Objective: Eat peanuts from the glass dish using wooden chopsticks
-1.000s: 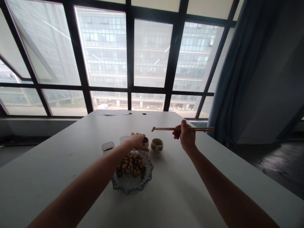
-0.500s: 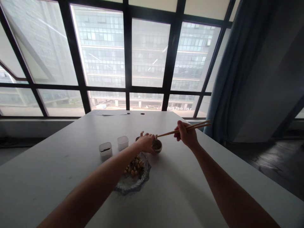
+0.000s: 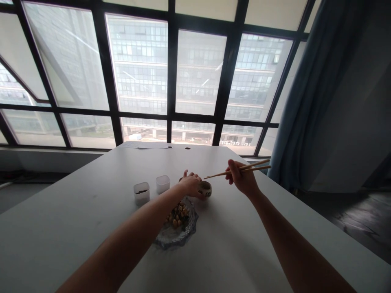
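Nearest you on the white, smooth worktop [image 3: 229, 236]: clear scalloped glass dish [image 3: 172, 236], ridged wall, lumpy brown nut-like pieces [image 3: 177, 221] heaped inside, partly under your left forearm. Just past it, your left hand [image 3: 191, 185] is curled round the left side of a small round cream cup [image 3: 206, 191] with dark characters; finger contact partly hidden. Your right hand [image 3: 242, 177] has two slim tan wooden-looking chopsticks [image 3: 217, 175] in its grip, slanting down leftward, tips close together near the cup's far rim; nothing visible between them. Cup lies left of your right-hand grip; left hand nearer. Left: two squarish translucent white tubs, one with dark bits [image 3: 141, 196], the other [image 3: 163, 186] farther off. Far edge: white papers [image 3: 146, 145].
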`<act>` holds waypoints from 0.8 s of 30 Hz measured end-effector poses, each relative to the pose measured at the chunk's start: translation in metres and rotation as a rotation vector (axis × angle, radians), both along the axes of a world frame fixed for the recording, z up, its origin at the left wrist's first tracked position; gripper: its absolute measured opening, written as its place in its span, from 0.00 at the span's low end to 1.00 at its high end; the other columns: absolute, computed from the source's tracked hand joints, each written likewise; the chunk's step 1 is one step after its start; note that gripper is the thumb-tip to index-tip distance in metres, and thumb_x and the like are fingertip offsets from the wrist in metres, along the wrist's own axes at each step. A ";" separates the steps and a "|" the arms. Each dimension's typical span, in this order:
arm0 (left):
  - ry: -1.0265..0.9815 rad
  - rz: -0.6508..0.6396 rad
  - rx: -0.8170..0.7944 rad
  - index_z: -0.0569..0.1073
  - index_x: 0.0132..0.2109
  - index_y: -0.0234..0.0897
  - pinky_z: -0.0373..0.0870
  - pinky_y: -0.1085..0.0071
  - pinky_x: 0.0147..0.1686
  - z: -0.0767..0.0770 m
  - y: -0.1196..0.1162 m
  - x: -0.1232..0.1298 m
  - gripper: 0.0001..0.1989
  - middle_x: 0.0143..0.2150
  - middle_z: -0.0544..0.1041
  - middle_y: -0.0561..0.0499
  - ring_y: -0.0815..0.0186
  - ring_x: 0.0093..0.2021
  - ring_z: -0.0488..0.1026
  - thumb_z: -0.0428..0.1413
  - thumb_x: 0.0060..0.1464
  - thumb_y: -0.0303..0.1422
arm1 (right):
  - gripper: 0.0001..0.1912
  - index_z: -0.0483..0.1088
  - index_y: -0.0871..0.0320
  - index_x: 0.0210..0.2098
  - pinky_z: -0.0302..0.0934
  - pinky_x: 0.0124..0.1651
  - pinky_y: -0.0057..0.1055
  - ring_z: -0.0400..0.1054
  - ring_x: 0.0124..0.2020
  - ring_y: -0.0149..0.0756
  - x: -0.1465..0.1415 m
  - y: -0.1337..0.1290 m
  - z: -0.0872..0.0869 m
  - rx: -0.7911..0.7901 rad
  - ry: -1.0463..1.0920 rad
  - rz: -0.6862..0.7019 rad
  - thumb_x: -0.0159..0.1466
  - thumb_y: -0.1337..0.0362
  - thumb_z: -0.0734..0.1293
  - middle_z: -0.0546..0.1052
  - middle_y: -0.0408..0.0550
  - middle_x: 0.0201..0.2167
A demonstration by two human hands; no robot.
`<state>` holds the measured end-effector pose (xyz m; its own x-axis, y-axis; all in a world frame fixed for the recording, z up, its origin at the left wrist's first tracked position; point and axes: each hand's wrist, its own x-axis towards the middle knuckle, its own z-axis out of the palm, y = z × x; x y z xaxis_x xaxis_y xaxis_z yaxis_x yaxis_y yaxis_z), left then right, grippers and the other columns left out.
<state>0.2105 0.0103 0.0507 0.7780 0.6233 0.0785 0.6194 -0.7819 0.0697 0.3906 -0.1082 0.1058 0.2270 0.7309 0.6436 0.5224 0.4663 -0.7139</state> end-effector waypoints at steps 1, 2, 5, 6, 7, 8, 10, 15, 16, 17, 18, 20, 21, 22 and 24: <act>0.001 -0.008 -0.003 0.69 0.58 0.39 0.36 0.41 0.67 0.002 0.001 -0.003 0.42 0.61 0.70 0.38 0.46 0.64 0.61 0.61 0.42 0.60 | 0.32 0.69 0.59 0.21 0.56 0.14 0.24 0.63 0.11 0.28 -0.003 -0.001 0.002 0.004 0.040 0.010 0.61 0.35 0.62 0.71 0.44 0.13; -0.008 -0.014 -0.005 0.68 0.59 0.39 0.35 0.41 0.67 0.004 0.003 -0.008 0.42 0.62 0.69 0.38 0.46 0.64 0.60 0.60 0.42 0.60 | 0.33 0.69 0.59 0.21 0.56 0.13 0.23 0.63 0.11 0.28 -0.007 -0.002 0.003 -0.006 0.079 0.032 0.60 0.34 0.62 0.71 0.44 0.12; -0.097 0.001 0.020 0.68 0.60 0.40 0.35 0.42 0.67 0.014 0.006 -0.037 0.38 0.64 0.68 0.40 0.48 0.66 0.59 0.58 0.48 0.58 | 0.34 0.68 0.59 0.19 0.55 0.12 0.23 0.62 0.09 0.28 -0.026 -0.008 0.008 -0.149 0.127 0.172 0.58 0.32 0.63 0.70 0.44 0.10; -0.144 0.011 0.042 0.69 0.59 0.41 0.35 0.42 0.67 0.017 0.007 -0.051 0.35 0.63 0.69 0.41 0.49 0.66 0.59 0.55 0.52 0.58 | 0.34 0.68 0.59 0.19 0.55 0.12 0.22 0.63 0.09 0.28 -0.034 -0.010 0.009 -0.227 0.110 0.243 0.57 0.32 0.64 0.70 0.44 0.09; -0.184 0.024 0.068 0.70 0.58 0.41 0.36 0.43 0.67 0.020 0.008 -0.066 0.32 0.63 0.70 0.42 0.50 0.65 0.61 0.54 0.55 0.57 | 0.33 0.68 0.59 0.19 0.55 0.12 0.22 0.63 0.09 0.28 -0.042 -0.013 0.009 -0.311 0.079 0.320 0.56 0.33 0.65 0.70 0.43 0.09; -0.228 0.039 0.098 0.71 0.57 0.41 0.37 0.43 0.67 0.021 0.009 -0.083 0.30 0.62 0.71 0.42 0.50 0.64 0.62 0.52 0.57 0.56 | 0.33 0.69 0.60 0.20 0.55 0.12 0.21 0.63 0.09 0.27 -0.050 -0.015 0.009 -0.395 0.037 0.400 0.56 0.34 0.66 0.71 0.43 0.10; -0.304 0.080 0.156 0.73 0.55 0.41 0.40 0.44 0.67 0.020 0.011 -0.119 0.27 0.60 0.73 0.43 0.51 0.62 0.65 0.48 0.60 0.55 | 0.31 0.69 0.60 0.21 0.57 0.14 0.21 0.64 0.10 0.26 -0.065 -0.019 0.005 -0.539 -0.054 0.544 0.56 0.36 0.67 0.72 0.42 0.11; -0.462 0.245 0.227 0.76 0.47 0.40 0.55 0.47 0.63 0.001 0.016 -0.194 0.27 0.53 0.78 0.43 0.51 0.56 0.72 0.46 0.61 0.55 | 0.29 0.67 0.60 0.22 0.59 0.15 0.20 0.65 0.12 0.26 -0.084 -0.018 -0.014 -0.556 -0.095 0.578 0.58 0.38 0.67 0.72 0.41 0.13; -0.490 0.270 0.228 0.76 0.45 0.39 0.58 0.48 0.61 -0.004 0.016 -0.204 0.26 0.51 0.79 0.43 0.51 0.54 0.72 0.46 0.61 0.55 | 0.29 0.67 0.60 0.22 0.58 0.15 0.19 0.65 0.12 0.26 -0.084 -0.016 -0.016 -0.525 -0.069 0.533 0.57 0.38 0.67 0.72 0.41 0.13; -0.528 0.292 0.224 0.76 0.45 0.39 0.61 0.49 0.59 -0.009 0.015 -0.213 0.26 0.50 0.79 0.43 0.52 0.53 0.73 0.45 0.61 0.55 | 0.30 0.67 0.59 0.21 0.57 0.14 0.19 0.64 0.11 0.26 -0.084 -0.014 -0.018 -0.491 -0.040 0.480 0.57 0.37 0.67 0.71 0.41 0.12; -0.570 0.306 0.218 0.76 0.44 0.39 0.64 0.51 0.57 -0.015 0.014 -0.219 0.26 0.49 0.79 0.43 0.53 0.52 0.73 0.45 0.62 0.54 | 0.30 0.67 0.59 0.21 0.56 0.13 0.20 0.64 0.11 0.26 -0.083 -0.013 -0.019 -0.459 -0.016 0.428 0.57 0.37 0.67 0.71 0.41 0.12; -0.665 0.326 0.200 0.76 0.43 0.39 0.67 0.54 0.54 -0.027 0.010 -0.229 0.26 0.46 0.79 0.43 0.54 0.50 0.74 0.44 0.62 0.54 | 0.31 0.68 0.59 0.21 0.55 0.12 0.20 0.63 0.10 0.27 -0.081 -0.011 -0.018 -0.397 0.014 0.339 0.57 0.36 0.66 0.71 0.42 0.11; -0.712 0.335 0.191 0.76 0.44 0.38 0.68 0.55 0.53 -0.033 0.008 -0.232 0.27 0.46 0.79 0.43 0.54 0.49 0.74 0.44 0.62 0.54 | 0.31 0.69 0.59 0.21 0.54 0.12 0.21 0.63 0.10 0.27 -0.080 -0.011 -0.017 -0.369 0.021 0.304 0.58 0.36 0.66 0.71 0.43 0.11; -0.755 0.343 0.182 0.75 0.44 0.38 0.69 0.55 0.53 -0.039 0.007 -0.235 0.27 0.46 0.78 0.43 0.54 0.48 0.74 0.43 0.62 0.55 | 0.31 0.69 0.59 0.20 0.54 0.12 0.21 0.63 0.10 0.28 -0.080 -0.011 -0.016 -0.349 0.022 0.281 0.57 0.36 0.66 0.71 0.44 0.11; -0.813 0.358 0.161 0.75 0.47 0.38 0.70 0.55 0.52 -0.050 0.003 -0.239 0.28 0.47 0.78 0.42 0.55 0.47 0.75 0.43 0.61 0.55 | 0.31 0.69 0.59 0.20 0.55 0.13 0.22 0.64 0.10 0.29 -0.082 -0.012 -0.014 -0.335 0.016 0.258 0.57 0.36 0.66 0.72 0.45 0.11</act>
<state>-0.0282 0.0136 0.0009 0.2056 0.7518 0.6266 0.6352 -0.5896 0.4990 0.3091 -0.1201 0.0913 0.0175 0.9333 0.3586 0.4069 0.3209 -0.8552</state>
